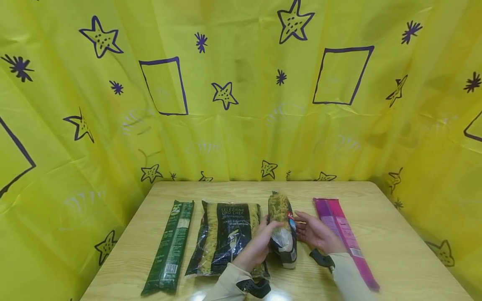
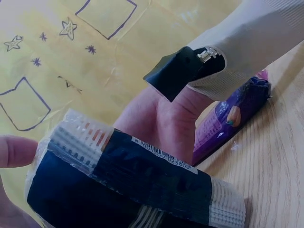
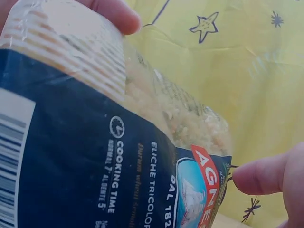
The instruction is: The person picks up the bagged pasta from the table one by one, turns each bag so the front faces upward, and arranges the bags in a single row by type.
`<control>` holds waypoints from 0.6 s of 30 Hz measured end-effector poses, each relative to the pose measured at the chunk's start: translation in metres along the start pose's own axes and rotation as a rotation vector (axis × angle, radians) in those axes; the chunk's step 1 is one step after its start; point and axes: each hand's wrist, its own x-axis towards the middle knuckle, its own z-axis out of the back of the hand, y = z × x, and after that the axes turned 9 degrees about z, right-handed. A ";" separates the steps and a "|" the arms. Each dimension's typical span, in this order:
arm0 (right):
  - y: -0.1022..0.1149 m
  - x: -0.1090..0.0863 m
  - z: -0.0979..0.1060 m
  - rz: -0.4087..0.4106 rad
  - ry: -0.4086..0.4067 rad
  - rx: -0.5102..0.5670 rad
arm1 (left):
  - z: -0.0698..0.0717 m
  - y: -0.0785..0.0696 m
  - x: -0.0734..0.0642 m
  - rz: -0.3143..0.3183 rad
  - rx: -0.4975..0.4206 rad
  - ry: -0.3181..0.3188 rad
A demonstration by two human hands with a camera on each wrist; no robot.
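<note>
A bag of spiral pasta (image 1: 279, 205) with a dark label is tilted between the two hands over the table. My left hand (image 1: 261, 240) grips its left side, the thumb lying across the front. My right hand (image 1: 318, 232) is at the bag's right side, fingers right at the edge. In the right wrist view, the right thumb (image 3: 261, 175) points at the red-and-blue label, its tip beside the bag's edge. From the left wrist, the bag's dark side with a barcode (image 2: 164, 154) shows, and part of the right hand (image 2: 159, 118) is hidden behind it.
Left of the hands, a large penne bag (image 1: 233, 221) lies flat, partly under the left forearm. Farther left is a long green packet (image 1: 169, 246). A pink-and-purple packet (image 1: 348, 238) lies to the right, partly behind the right arm. A yellow curtain (image 1: 241, 138) hangs beyond the wooden table (image 1: 406, 267).
</note>
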 end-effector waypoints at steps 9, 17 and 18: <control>0.003 -0.003 0.000 0.000 -0.024 0.044 | 0.001 0.001 0.000 -0.022 0.010 0.020; 0.009 -0.008 0.001 0.031 -0.007 -0.020 | 0.002 0.003 0.000 -0.048 -0.009 0.047; 0.009 -0.008 0.000 0.027 -0.010 -0.023 | 0.002 0.003 0.000 -0.043 -0.010 0.041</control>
